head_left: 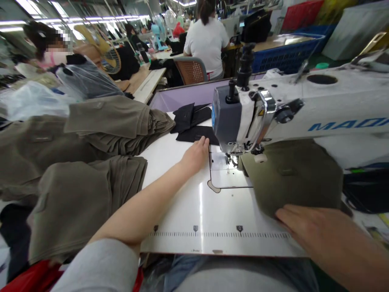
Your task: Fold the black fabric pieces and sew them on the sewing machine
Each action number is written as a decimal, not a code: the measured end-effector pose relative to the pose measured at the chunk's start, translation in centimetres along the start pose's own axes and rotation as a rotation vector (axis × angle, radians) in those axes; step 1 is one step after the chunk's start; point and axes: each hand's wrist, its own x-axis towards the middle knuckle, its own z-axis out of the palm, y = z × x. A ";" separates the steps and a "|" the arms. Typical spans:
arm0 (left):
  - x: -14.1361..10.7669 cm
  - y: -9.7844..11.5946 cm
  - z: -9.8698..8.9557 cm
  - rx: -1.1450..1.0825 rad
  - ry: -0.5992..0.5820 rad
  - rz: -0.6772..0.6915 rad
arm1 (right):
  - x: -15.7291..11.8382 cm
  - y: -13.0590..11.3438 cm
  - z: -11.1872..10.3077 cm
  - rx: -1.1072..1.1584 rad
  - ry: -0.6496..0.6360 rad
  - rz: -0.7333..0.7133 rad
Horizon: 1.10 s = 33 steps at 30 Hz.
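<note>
My left hand (196, 156) reaches forward on the white machine bed, its fingers stretched out and their tips touching the near edge of a black fabric piece (190, 134). More black fabric (184, 115) lies just behind it. On the right, my right hand (313, 225) grips the near edge of an olive fabric piece (298, 182) with a small tab on it; some of its fingers are hidden. The olive piece lies right of the needle area, under the arm of the sewing machine (231, 117). The presser foot (233, 160) stands between my hands.
Stacks of olive-brown fabric (75, 207) crowd the left side. A ruler scale (212, 234) runs along the table's front edge. Behind the machine are a blue crate (279, 56), a chair (191, 71) and a seated person in white (205, 38). Another person sits back left.
</note>
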 end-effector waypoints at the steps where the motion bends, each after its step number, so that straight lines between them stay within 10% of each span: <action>1: -0.5 0.4 -0.4 -0.030 0.018 0.017 | -0.4 -1.0 0.1 0.049 -0.027 -0.080; 8: -8.8 8.8 -2.6 -0.514 -0.136 0.715 | -0.7 -6.5 -1.1 0.358 -0.183 -0.159; 12: -11.7 8.3 -1.2 -0.624 -0.145 0.455 | -1.5 -5.3 -2.1 0.608 -0.309 -0.028; 18: -14.8 3.7 -0.9 -0.917 0.034 -0.121 | -3.3 -0.9 0.2 0.695 -0.134 0.125; 23: -14.5 3.5 0.1 -0.801 0.140 -0.402 | -0.4 -1.6 2.5 0.692 -0.030 0.372; 33: -13.8 3.3 1.8 -0.658 0.260 -0.563 | 1.1 -3.0 4.4 0.703 0.194 0.414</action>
